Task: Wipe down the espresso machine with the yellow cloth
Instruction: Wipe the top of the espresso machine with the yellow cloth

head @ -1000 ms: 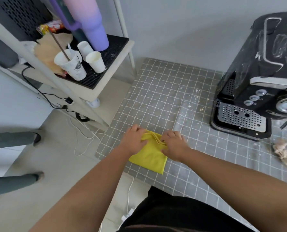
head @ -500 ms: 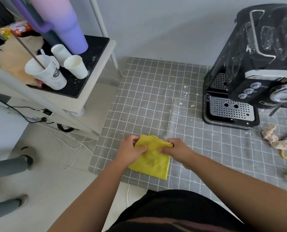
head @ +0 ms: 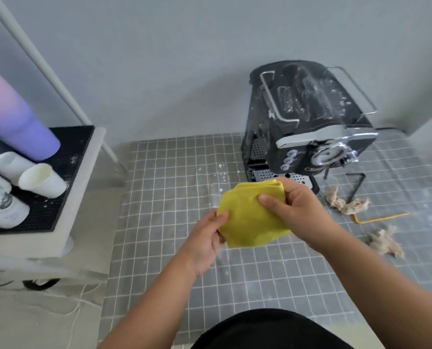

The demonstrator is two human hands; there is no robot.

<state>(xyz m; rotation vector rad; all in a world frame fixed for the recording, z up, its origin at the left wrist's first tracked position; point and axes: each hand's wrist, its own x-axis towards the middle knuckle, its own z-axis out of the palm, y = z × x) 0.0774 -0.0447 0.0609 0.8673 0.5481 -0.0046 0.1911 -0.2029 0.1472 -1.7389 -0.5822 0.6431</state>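
The folded yellow cloth is lifted off the grey grid mat, held between both hands. My left hand pinches its lower left edge. My right hand grips its upper right side, thumb lying across the front. The black espresso machine stands at the back right of the mat, smeared with white streaks on its top and side. Its drip tray shows just behind the cloth and my right hand.
Crumpled dirty tissue wads and a yellow bent rod lie right of my hands, with a black hex key near the machine. A side shelf on the left carries white cups and a purple tumbler.
Both hands have lifted the cloth off the mat and carried it up and right, towards the machine. The camera view has swung right, bringing the whole machine into sight.
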